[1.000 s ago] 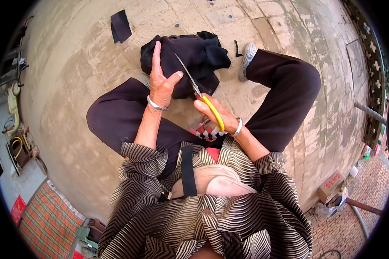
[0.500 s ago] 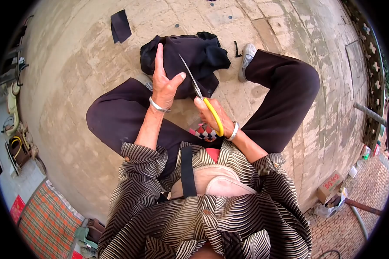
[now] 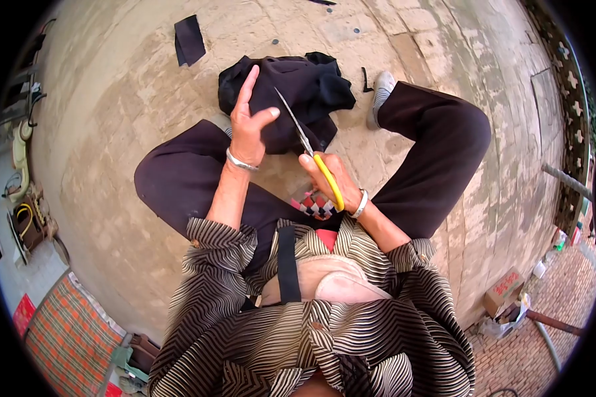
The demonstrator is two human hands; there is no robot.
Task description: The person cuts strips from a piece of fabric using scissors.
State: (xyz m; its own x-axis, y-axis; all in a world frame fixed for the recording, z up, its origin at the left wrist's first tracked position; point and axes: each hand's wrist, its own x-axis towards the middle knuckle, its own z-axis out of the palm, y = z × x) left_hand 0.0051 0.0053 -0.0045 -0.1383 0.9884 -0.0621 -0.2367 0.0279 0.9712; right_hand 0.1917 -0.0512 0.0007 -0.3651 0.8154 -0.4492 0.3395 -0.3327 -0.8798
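Left hand was empty, fingers and thumb spread above dark cloth bunched on the floor. Right hand gripped yellow-handled scissors, points forward. Blades angled near the left thumb; a careless swing could have nicked it, a dipped tip snagged fabric.

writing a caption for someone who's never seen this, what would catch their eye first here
Probably the yellow-handled scissors in the right hand, their blades pointing up toward the dark cloth heaped on the ground between the spread legs. Next, the left hand, raised beside them with its fingers extended and a silvery bangle at the wrist. Then the orange plaid cloth at the lower left.
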